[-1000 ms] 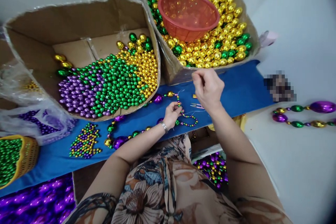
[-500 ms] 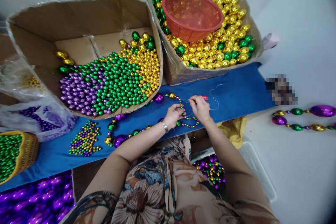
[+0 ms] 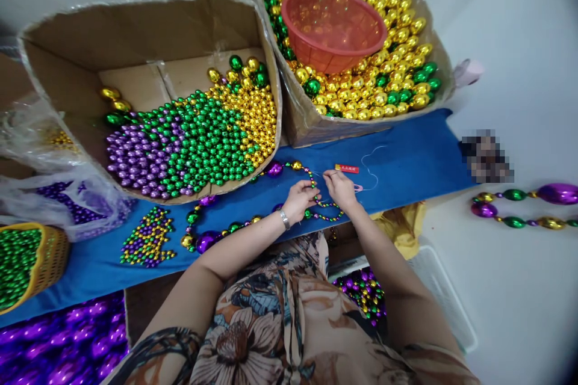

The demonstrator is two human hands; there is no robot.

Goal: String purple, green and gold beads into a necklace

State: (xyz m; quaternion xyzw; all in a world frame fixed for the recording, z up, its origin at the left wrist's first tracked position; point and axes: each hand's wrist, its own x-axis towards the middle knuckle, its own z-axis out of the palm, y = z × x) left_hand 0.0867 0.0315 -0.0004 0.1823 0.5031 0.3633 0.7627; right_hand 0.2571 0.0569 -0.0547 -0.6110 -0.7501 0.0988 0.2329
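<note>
My left hand, with a watch on its wrist, is closed in a pinch on a strand of small beads, a bead necklace of purple, green and gold. Just to its right, my right hand is pinched on a thin pale thread, whose end is too fine to make out. The necklace loops over the blue cloth, partly hidden behind my left forearm. Close to my right fingers lie a small red and yellow piece with printing and a pink loop. Loose thread curls beyond them.
One cardboard box holds purple, green and gold beads. Another box has larger beads and a red basket. Small mixed beads lie left on the cloth, near a yellow basket. Another bead strand is at right.
My right hand has shifted slightly left and down, uncovering more of the red and yellow piece and the pink loop. My left hand stays on the strand. The view has moved slightly.
</note>
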